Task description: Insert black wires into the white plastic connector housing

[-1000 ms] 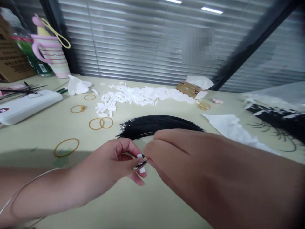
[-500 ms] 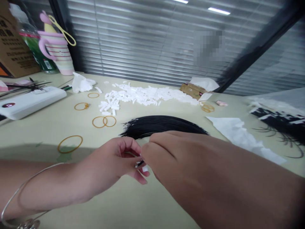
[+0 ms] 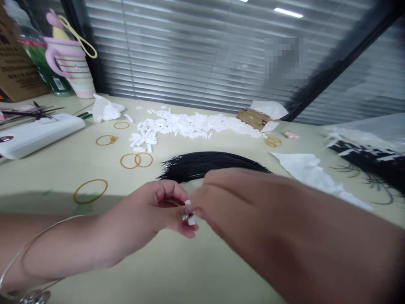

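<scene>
My left hand pinches a small white piece with a dark thin end between thumb and fingers, low over the cream table. My right hand is closed, its fingertips meeting the same small piece from the right; its fingers are partly blurred. Just behind both hands lies a curved bundle of thin black strands. Farther back a heap of small white pieces spreads across the table.
Several yellow rubber bands lie left of the strands. A white flat case, a pink striped cup and a cardboard box stand at the far left. White tissue and another black bundle lie right. Window blinds run behind.
Both hands stay pinched together on the small piece, with slight finger shifts; the view has wobbled a little.
</scene>
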Motion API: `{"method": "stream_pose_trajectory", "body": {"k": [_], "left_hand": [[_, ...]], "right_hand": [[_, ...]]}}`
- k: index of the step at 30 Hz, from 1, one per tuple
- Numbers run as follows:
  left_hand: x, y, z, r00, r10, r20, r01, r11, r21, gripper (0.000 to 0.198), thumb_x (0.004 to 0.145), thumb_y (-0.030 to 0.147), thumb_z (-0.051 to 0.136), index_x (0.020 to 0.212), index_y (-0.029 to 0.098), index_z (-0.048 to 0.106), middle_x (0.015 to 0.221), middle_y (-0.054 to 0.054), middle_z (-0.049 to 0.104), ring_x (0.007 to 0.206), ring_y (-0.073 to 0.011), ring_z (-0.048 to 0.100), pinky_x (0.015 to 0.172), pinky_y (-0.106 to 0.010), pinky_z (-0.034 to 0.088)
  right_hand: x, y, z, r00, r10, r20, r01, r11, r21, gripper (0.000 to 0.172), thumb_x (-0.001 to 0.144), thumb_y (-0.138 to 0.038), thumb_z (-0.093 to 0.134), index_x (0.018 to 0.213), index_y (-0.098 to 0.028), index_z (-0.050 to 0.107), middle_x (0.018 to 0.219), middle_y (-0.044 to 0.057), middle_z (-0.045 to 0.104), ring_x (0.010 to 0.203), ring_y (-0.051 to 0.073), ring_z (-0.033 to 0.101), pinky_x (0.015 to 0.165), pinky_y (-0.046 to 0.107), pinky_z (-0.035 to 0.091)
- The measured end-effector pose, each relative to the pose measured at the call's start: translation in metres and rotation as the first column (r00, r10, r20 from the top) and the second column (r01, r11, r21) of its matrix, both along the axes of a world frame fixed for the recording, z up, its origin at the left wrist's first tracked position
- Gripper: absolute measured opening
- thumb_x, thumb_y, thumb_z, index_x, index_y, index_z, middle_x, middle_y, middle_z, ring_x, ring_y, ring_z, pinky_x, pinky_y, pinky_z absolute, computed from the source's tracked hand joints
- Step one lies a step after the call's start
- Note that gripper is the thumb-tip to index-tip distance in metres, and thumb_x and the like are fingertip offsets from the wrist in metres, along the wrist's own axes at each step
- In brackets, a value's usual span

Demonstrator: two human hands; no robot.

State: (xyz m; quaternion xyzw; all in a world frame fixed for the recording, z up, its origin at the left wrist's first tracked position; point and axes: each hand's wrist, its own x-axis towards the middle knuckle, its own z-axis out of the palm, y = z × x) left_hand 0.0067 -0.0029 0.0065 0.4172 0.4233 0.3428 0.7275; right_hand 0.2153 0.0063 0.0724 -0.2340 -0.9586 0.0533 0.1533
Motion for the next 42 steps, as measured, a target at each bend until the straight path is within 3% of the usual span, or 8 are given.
{"method": "stream_pose_trajectory", "body": {"k": [3, 6, 11, 19, 24, 29, 34, 42], "left_hand": [[-0.002, 0.000, 0.001, 0.999, 0.015, -0.046, -0.017, 0.999, -0.048, 0.024, 0.080, 0.036, 0.098, 0.085, 0.023, 0.078, 0.083, 0.006, 0.084, 0.090, -0.0204, 0.082, 0.092, -0.033, 0.058], [-0.002, 0.002, -0.002, 0.998, 0.033, -0.053, -0.036, 0.998, -0.055, 0.029, 0.075, 0.043, 0.104, 0.083, 0.027, 0.081, 0.081, 0.008, 0.085, 0.088, -0.0194, 0.081, 0.091, -0.032, 0.059], [0.000, 0.002, -0.002, 1.000, 0.025, -0.004, -0.025, 0.998, -0.065, 0.033, 0.069, 0.043, 0.113, 0.076, 0.031, 0.084, 0.076, 0.009, 0.079, 0.083, -0.0177, 0.076, 0.091, -0.030, 0.066], [0.001, 0.009, -0.004, 1.000, 0.008, -0.005, -0.008, 0.997, -0.082, 0.031, 0.062, 0.043, 0.117, 0.073, 0.035, 0.088, 0.072, 0.008, 0.083, 0.072, -0.0172, 0.075, 0.080, -0.026, 0.070], [-0.001, 0.007, -0.003, 1.000, 0.010, -0.022, -0.012, 0.996, -0.092, 0.029, 0.067, 0.041, 0.115, 0.075, 0.034, 0.088, 0.074, 0.010, 0.083, 0.073, -0.0173, 0.078, 0.082, -0.026, 0.069], [-0.003, 0.006, -0.003, 1.000, -0.012, -0.017, 0.011, 0.998, -0.065, 0.021, 0.079, 0.038, 0.109, 0.077, 0.032, 0.089, 0.078, 0.009, 0.088, 0.078, -0.0155, 0.079, 0.082, -0.023, 0.068], [-0.007, 0.008, -0.011, 0.999, -0.035, -0.023, 0.035, 0.999, -0.012, 0.029, 0.071, 0.053, 0.113, 0.076, 0.036, 0.090, 0.084, 0.003, 0.091, 0.080, -0.0212, 0.083, 0.074, -0.025, 0.070], [-0.004, 0.008, -0.006, 0.999, -0.002, -0.044, 0.001, 1.000, -0.018, 0.029, 0.069, 0.048, 0.115, 0.074, 0.034, 0.090, 0.076, 0.005, 0.087, 0.072, -0.0169, 0.080, 0.062, -0.018, 0.065]], "right_hand": [[0.022, -0.003, 0.001, 0.983, -0.124, -0.134, 0.121, 0.992, -0.025, 0.032, 0.100, -0.006, 0.055, 0.081, -0.029, 0.066, 0.073, 0.000, 0.070, 0.057, 0.018, 0.061, 0.052, 0.037, 0.050], [0.035, -0.005, -0.009, 0.976, -0.211, -0.054, 0.199, 0.965, -0.169, 0.032, 0.102, -0.003, 0.056, 0.089, -0.031, 0.066, 0.075, -0.001, 0.070, 0.056, 0.019, 0.064, 0.046, 0.035, 0.043], [0.031, -0.002, -0.029, 0.967, -0.241, -0.075, 0.209, 0.932, -0.297, 0.035, 0.101, 0.000, 0.055, 0.079, -0.027, 0.059, 0.069, -0.002, 0.070, 0.055, 0.015, 0.067, 0.050, 0.029, 0.048], [0.023, 0.006, -0.036, 0.952, -0.302, -0.047, 0.257, 0.875, -0.410, 0.049, 0.095, -0.002, 0.059, 0.068, -0.031, 0.030, 0.056, -0.006, 0.041, 0.046, 0.015, 0.039, 0.038, 0.031, 0.029], [0.029, 0.005, -0.038, 0.957, -0.284, -0.054, 0.242, 0.890, -0.386, 0.045, 0.102, -0.007, 0.059, 0.068, -0.031, 0.042, 0.056, -0.004, 0.053, 0.044, 0.017, 0.047, 0.040, 0.034, 0.033], [0.020, 0.006, -0.038, 0.959, -0.274, -0.078, 0.235, 0.916, -0.327, 0.050, 0.094, 0.006, 0.063, 0.063, -0.028, 0.043, 0.054, -0.007, 0.054, 0.044, 0.013, 0.048, 0.053, 0.031, 0.045], [0.015, 0.004, -0.027, 0.942, -0.319, 0.105, 0.335, 0.882, -0.331, 0.049, 0.094, 0.007, 0.066, 0.064, -0.027, 0.049, 0.059, -0.008, 0.057, 0.048, 0.011, 0.052, 0.056, 0.027, 0.046], [0.021, 0.002, -0.031, 0.957, -0.281, 0.069, 0.288, 0.902, -0.321, 0.030, 0.096, 0.001, 0.071, 0.085, -0.026, 0.077, 0.065, -0.006, 0.065, 0.054, 0.015, 0.060, 0.060, 0.027, 0.052]]}}
